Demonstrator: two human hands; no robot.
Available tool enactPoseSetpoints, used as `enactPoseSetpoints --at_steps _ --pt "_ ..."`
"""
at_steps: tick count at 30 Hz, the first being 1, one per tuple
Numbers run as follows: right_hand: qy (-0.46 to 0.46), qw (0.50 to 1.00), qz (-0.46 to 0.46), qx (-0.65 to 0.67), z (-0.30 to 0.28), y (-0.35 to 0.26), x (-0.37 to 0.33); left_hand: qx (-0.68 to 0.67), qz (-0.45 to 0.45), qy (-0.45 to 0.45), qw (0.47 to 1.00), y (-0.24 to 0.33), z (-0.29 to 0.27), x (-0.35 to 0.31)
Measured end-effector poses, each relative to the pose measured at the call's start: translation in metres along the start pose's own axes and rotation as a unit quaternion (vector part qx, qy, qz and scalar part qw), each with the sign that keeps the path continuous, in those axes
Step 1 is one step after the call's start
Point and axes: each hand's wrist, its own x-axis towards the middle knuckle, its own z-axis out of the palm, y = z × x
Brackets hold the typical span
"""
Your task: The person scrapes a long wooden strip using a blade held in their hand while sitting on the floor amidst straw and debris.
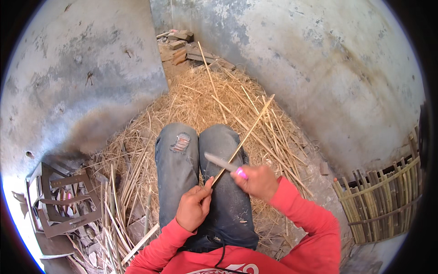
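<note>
A thin bamboo strip [252,129] slants from my left hand up and away to the right, over my right thigh. My left hand [195,203] is closed on the strip's near end, thumb along it. In my right hand [258,181] is a knife with a pink handle [242,173]; the fingers wrap round the handle. The knife's grey blade [218,161] points left and lies across the strip, a little beyond my left fingers. Whether the edge bites into the strip I cannot tell.
Pale shavings [182,102] cover the floor ahead, with loose bamboo strips [269,146] on the right and more strips [116,214] on the left. A metal frame [68,203] stands at left, a slatted bamboo panel [383,201] at right. Bricks [180,55] lie beyond, between bare walls.
</note>
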Motion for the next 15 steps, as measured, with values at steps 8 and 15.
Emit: enactPoseSetpoints --at_steps 8,15 --pt "0.014 0.999 -0.025 0.021 0.017 -0.001 -0.01 -0.09 -0.113 -0.029 0.989 0.006 -0.006 0.004" --pt "0.017 1.0 -0.019 -0.004 0.003 0.012 0.011 -0.118 -0.1 -0.007 0.988 0.0 -0.001 0.002"
